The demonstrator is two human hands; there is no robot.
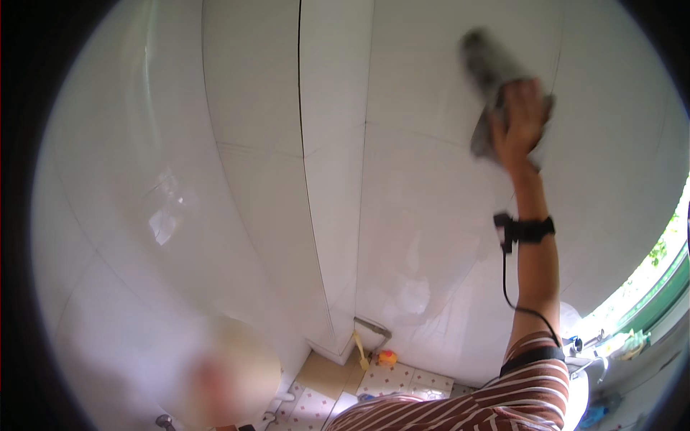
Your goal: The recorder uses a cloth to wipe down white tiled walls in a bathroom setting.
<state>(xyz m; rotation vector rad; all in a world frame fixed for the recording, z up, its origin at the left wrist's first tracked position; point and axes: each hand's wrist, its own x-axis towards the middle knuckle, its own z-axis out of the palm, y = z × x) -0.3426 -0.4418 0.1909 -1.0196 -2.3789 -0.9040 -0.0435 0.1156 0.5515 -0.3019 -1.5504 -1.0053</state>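
Observation:
My right hand (520, 121) is pressed flat on a grey cloth (488, 134) against the glossy white wall tiles (420, 178). The upper end of the cloth is blurred and reaches up and left of the fingers. A black strap with a small device and cable (531, 230) is around the right wrist. At the bottom left, a bit of skin and a black band show at the picture's edge beside a blurred pale and reddish patch (232, 372); my left hand cannot be made out there.
A boxed-in tiled wall column (334, 215) juts out left of the cloth. Below are a patterned tile floor (396, 380), a brown board (326, 372), a yellow-handled brush or scoop (361, 353) and an orange object (387, 357). Metal fittings (585, 350) and a bright window (647, 275) are at right.

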